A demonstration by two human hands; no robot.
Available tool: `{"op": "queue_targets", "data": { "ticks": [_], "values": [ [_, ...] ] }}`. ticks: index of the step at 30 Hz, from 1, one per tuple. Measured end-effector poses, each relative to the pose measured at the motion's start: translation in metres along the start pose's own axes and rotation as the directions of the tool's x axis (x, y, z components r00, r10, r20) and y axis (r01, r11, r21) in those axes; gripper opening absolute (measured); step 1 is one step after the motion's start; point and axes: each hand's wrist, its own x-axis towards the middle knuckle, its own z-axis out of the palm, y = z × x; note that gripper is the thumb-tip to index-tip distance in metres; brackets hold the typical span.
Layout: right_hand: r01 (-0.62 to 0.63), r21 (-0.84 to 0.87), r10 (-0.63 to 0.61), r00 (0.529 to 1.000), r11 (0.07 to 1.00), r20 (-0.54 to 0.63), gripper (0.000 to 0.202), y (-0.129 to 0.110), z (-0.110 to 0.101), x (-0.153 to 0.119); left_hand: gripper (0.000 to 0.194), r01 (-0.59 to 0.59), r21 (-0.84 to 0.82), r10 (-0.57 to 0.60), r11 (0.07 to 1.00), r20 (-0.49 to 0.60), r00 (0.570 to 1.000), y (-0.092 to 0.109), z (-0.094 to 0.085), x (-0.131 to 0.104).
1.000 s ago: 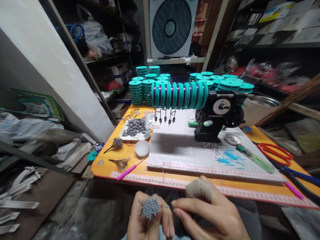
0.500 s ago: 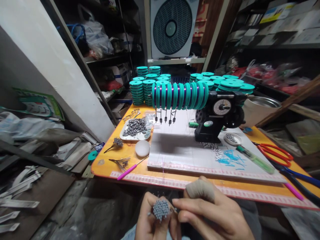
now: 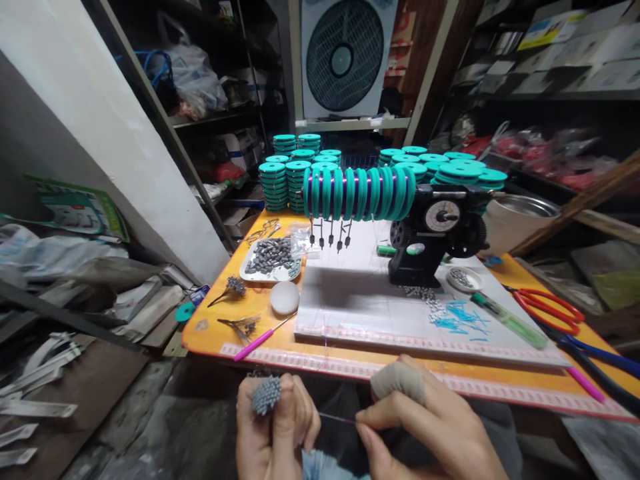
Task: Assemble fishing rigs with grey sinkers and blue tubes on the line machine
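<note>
My left hand [image 3: 277, 423] is closed around a bundle of thin grey rods [image 3: 267, 395], whose packed round ends face up. Out of that hand toward the right runs a thin line [image 3: 336, 417], partly purplish and stretched straight. My right hand [image 3: 425, 420] pinches the line's other end between thumb and forefinger; one of its fingers wears a tan wrap [image 3: 399, 382]. Both hands are low in front of the table edge. Behind them, a black winding stand [image 3: 415, 247] carries a row of green spools [image 3: 357, 193] wound with purple line, dark weights hanging below.
On the orange table [image 3: 213, 337] are a tray of grey sinkers [image 3: 273, 257], a white round lid [image 3: 285, 297], a pink-handled needle tool [image 3: 255, 345], a white board [image 3: 360, 300], blue bits [image 3: 457, 319] and red-handled scissors [image 3: 550, 308]. Stacked green spools [image 3: 297, 180] stand behind.
My left hand has moved left and slightly up with the bundle, away from my right hand. The line now shows taut between them. My right hand has barely moved.
</note>
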Motion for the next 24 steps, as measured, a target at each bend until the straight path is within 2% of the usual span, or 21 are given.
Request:
{"op": "queue_targets", "data": {
  "ticks": [3,5,7,8,12,15,19,22,24],
  "values": [
    [-0.081,-0.001,0.081,0.996,0.997,-0.034,0.015,0.002,-0.009,0.0,0.042,-0.09,0.018,0.09,0.996,-0.007,0.996,0.008,-0.01,0.017],
    [-0.109,0.046,0.111,0.993,0.993,-0.037,0.014,0.004,-0.013,0.0,0.033,-0.1,0.026,0.099,0.995,0.036,0.994,0.011,-0.016,0.022],
    [-0.107,0.114,0.11,0.994,0.988,-0.017,0.014,0.004,-0.012,-0.001,0.013,-0.064,0.069,0.055,0.996,0.126,0.991,0.01,-0.021,0.02],
    [-0.099,0.14,0.101,0.995,0.985,-0.008,0.014,0.004,-0.01,-0.001,0.01,-0.04,0.103,0.024,0.994,0.159,0.987,0.009,-0.022,0.017],
    [-0.111,0.182,0.119,0.992,0.977,-0.033,0.014,0.003,-0.002,-0.002,0.019,0.01,0.176,-0.059,0.984,0.274,0.96,0.008,-0.024,0.012],
    [-0.147,0.215,0.165,0.984,0.965,-0.067,0.015,0.0,0.005,-0.004,0.016,0.007,0.096,-0.043,0.995,0.374,0.927,0.009,-0.022,0.015],
    [-0.24,0.289,0.276,0.957,0.927,-0.09,0.017,-0.005,0.016,-0.005,0.018,0.035,0.014,-0.038,0.999,0.383,0.923,0.005,-0.011,0.015],
    [-0.285,0.325,0.33,0.939,0.902,-0.093,0.015,-0.009,0.022,-0.006,0.014,0.053,0.089,-0.08,0.995,0.334,0.939,0.001,-0.003,0.013],
    [-0.306,0.358,0.36,0.928,0.882,-0.093,0.011,-0.01,0.025,-0.006,0.018,-0.034,0.189,-0.038,0.981,0.367,0.93,0.0,-0.001,0.015]
  ]
}}
